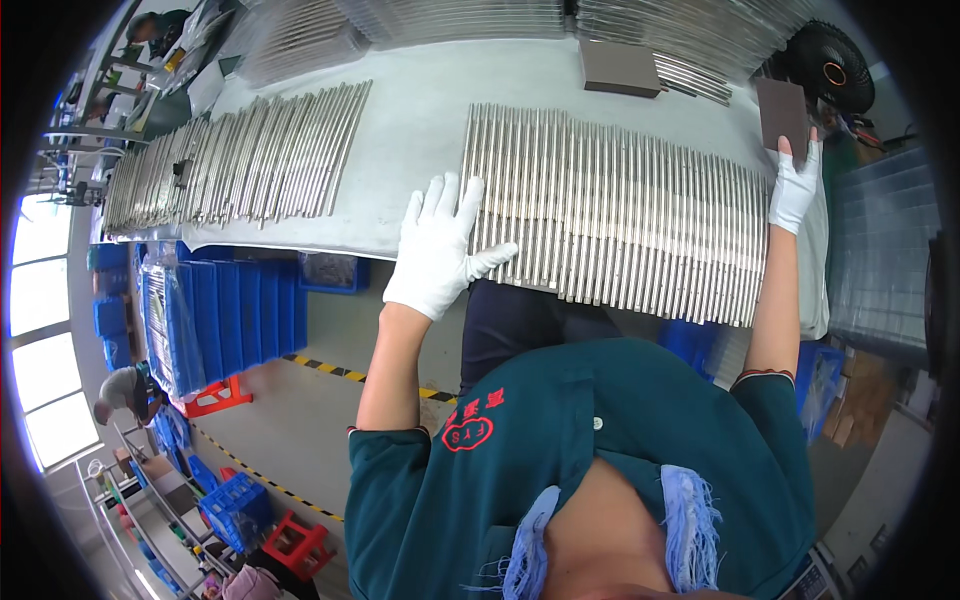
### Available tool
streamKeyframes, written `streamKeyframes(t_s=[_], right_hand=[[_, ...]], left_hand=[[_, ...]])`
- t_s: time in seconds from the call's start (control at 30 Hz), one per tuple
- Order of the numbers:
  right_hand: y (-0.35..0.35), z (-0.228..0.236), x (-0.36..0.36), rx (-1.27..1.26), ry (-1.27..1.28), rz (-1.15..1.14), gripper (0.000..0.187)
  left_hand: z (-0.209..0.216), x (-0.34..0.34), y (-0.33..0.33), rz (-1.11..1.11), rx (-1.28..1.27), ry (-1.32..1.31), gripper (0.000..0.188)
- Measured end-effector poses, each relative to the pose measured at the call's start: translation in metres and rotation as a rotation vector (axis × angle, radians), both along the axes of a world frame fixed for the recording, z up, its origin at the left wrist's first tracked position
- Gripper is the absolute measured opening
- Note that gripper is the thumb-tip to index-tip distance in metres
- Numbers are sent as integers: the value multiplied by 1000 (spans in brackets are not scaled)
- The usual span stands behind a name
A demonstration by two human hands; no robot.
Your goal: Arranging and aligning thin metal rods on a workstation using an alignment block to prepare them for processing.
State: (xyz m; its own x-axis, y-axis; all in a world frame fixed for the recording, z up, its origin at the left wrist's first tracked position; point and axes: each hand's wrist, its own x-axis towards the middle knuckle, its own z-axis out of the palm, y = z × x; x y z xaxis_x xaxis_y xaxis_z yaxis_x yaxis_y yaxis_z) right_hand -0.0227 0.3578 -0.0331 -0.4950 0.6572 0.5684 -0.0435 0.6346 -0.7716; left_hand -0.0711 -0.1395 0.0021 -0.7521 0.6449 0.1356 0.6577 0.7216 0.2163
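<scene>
A broad row of slim silver metal rods [615,210] lies side by side on the pale-covered table [410,105] in front of me. My left hand [435,245], in a white glove, rests flat with its fingers spread at the row's left end, the thumb reaching over the near ends of the rods. Beyond the row's right end, my right hand [795,195] grips the lower end of a flat brown rectangular block [782,115]. Its glove leaves some fingertips bare. The underside of the block is hidden.
Another row of rods [260,155] covers the table's left part. A second brown block [620,68] sits at the back beside a few loose rods [692,78]. Clear plastic trays [460,20] are stacked along the far edge; a black fan [828,68] stands far right. Blue crates [245,310] stand below left.
</scene>
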Motion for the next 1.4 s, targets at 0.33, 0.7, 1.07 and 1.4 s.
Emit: streamKeyframes(t_s=[0.33, 0.7, 1.07, 1.4], right_hand=[[-4, 1, -3, -36, 24, 20, 65], [1, -4, -1, -66, 24, 40, 67], [3, -6, -3, -124, 64, 85, 66], [0, -7, -3, -153, 63, 65, 66]], left_hand=[[-27, -78, 23, -188, 182, 117, 59], [-37, -136, 79, -130, 366, -10, 28], [-25, -115, 104, -209, 256, 125, 27], [-29, -115, 121, -240, 268, 73, 23]])
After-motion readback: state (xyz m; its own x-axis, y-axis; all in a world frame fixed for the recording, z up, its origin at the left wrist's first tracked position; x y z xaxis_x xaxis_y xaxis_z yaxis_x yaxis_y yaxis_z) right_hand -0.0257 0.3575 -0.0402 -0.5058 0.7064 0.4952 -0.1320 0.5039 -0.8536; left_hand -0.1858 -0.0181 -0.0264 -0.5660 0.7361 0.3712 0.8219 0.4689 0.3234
